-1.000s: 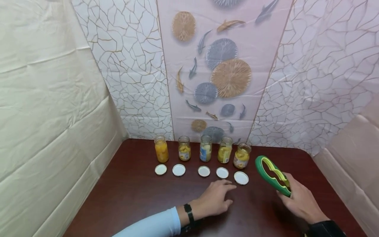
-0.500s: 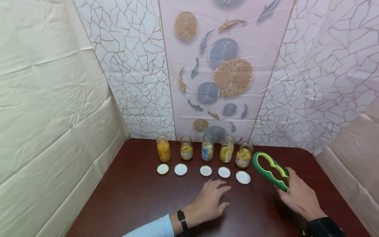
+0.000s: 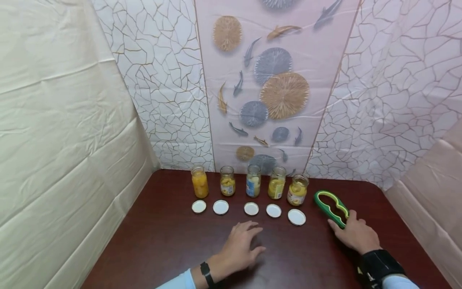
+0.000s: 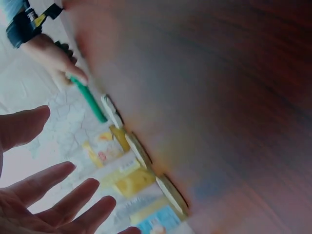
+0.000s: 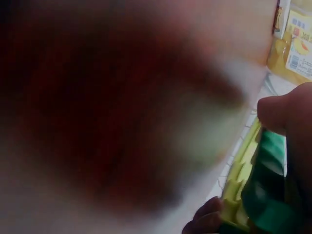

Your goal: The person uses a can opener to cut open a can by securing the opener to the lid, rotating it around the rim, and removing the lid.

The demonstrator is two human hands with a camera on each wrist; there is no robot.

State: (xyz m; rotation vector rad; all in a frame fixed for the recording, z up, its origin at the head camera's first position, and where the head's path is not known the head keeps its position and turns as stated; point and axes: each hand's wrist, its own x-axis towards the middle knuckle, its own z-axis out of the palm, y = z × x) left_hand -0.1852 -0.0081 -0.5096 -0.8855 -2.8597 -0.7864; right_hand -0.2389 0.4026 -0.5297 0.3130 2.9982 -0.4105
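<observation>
My right hand (image 3: 357,235) grips the near end of a green jar opener (image 3: 320,199) with a yellow-green toothed inner edge, low over the table's right side. In the right wrist view, the thumb and fingertips hold the jar opener (image 5: 268,180). My left hand (image 3: 236,249) holds nothing; its fingers are spread and slightly bent, in front of the lids. Several lidless glass jars of yellow fruit stand in a row at the back, from an orange-yellow jar (image 3: 200,184) to a squat labelled jar (image 3: 297,192). White lids, such as the rightmost lid (image 3: 296,217), lie before them.
The dark red-brown table (image 3: 162,241) ends at a patterned cloth wall (image 3: 173,120) just behind the jars. A cream cloth (image 3: 72,160) hangs along the left side, and another cloth (image 3: 429,188) along the right.
My right hand has lowered the jar opener toward the table. My left hand has drawn back to the left, away from the rightmost lids. Jars and lids stay put.
</observation>
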